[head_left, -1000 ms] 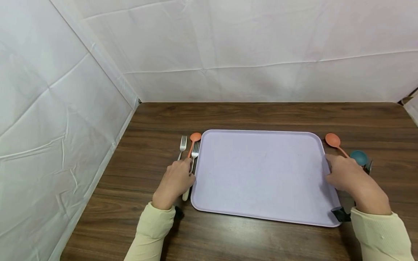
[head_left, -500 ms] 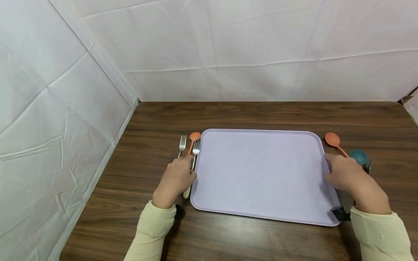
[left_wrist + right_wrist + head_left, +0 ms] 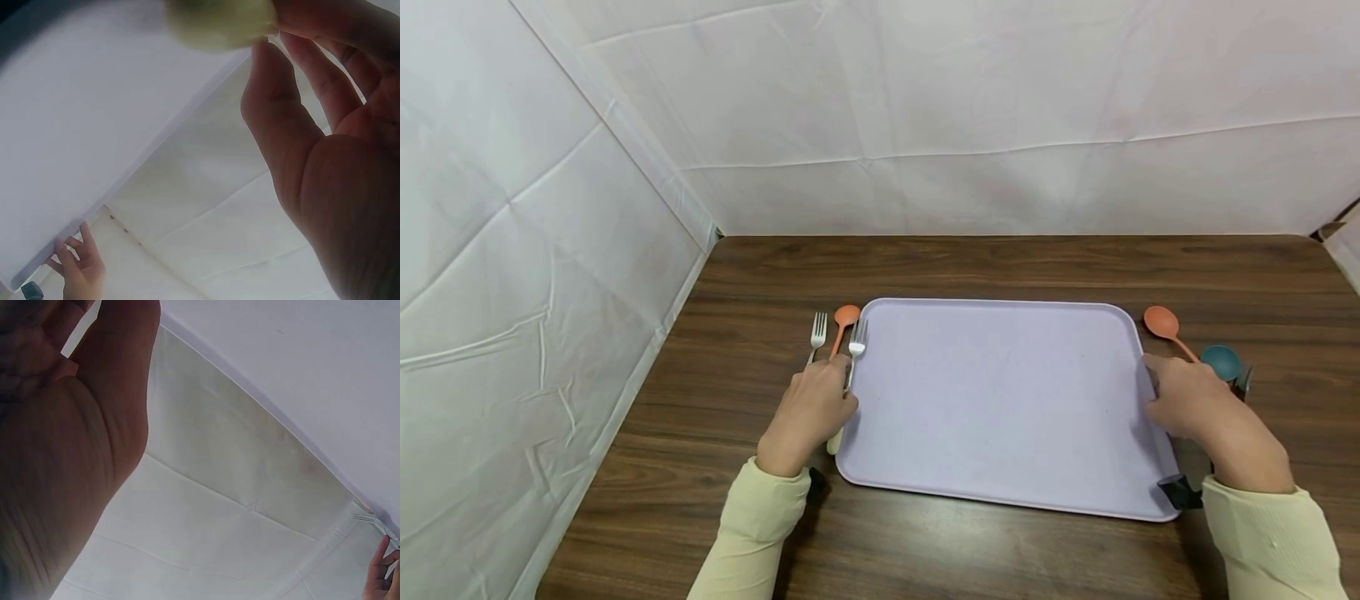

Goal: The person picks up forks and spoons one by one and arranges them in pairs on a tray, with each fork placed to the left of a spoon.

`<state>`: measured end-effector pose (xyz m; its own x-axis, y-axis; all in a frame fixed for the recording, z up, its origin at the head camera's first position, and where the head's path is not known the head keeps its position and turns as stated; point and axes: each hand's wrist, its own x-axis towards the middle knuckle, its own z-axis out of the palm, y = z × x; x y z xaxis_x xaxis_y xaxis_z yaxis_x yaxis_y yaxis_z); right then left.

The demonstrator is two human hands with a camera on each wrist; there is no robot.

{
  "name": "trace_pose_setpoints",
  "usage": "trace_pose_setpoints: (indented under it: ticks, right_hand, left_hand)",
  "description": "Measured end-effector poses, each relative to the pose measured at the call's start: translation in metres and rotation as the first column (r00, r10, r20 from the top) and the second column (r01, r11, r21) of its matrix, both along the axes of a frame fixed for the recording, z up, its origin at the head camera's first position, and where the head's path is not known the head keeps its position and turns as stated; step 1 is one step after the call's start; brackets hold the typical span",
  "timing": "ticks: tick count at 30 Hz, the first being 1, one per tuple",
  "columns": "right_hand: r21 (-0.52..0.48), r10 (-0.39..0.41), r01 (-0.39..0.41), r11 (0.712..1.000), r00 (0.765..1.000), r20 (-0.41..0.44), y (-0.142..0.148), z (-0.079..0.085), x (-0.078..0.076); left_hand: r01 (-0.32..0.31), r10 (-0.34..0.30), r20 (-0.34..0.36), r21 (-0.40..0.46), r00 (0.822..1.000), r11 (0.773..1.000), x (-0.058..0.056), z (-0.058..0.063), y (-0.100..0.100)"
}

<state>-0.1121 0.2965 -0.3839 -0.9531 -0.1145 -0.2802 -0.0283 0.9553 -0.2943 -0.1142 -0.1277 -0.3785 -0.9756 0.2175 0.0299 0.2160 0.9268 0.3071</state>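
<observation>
My left hand [image 3: 812, 408] pinches a fork [image 3: 858, 340] with a silver head and a cream handle. Its tines cross the left rim of the lilac tray [image 3: 1000, 400]. In the left wrist view, the blurred cream handle [image 3: 219, 22] is between thumb and fingers. To the left lie an orange spoon [image 3: 847, 315] and another fork [image 3: 818, 329], both partly covered by that hand. At the tray's right edge is my right hand [image 3: 1206, 408], fingertips against the rim. Whether they pinch the rim or something beneath is hidden.
Right of the tray lie a second orange spoon [image 3: 1162, 322], a teal spoon [image 3: 1221, 362] and the head of another fork [image 3: 1243, 385], partly behind the right hand. White sheets [image 3: 985, 117] enclose the dark wooden table [image 3: 1000, 267] at the back and left.
The left hand has moved slightly right with the fork, whose tines have gone from beside the tray to over its left rim. My right hand has stayed in place.
</observation>
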Motion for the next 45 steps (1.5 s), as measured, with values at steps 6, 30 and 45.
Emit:
trace_pose_setpoints:
  ticks: [6,30,45]
  right_hand:
    - [0.014,0.004,-0.004,1.000,1.000,-0.015,0.000,-0.002,0.000]
    - [0.007,0.000,0.000,1.000,1.000,-0.010,-0.001,-0.003,0.001]
    - [0.012,0.004,-0.004,1.000,1.000,-0.017,-0.001,-0.003,0.001]
  left_hand:
    - [0.024,-0.025,-0.026,-0.007,0.999,1.000,-0.001,-0.002,0.002]
    - [0.119,-0.124,-0.076,-0.075,0.989,0.990,-0.007,-0.011,0.019]
    - [0.102,-0.113,-0.077,-0.127,0.991,0.987,-0.002,-0.009,0.024]
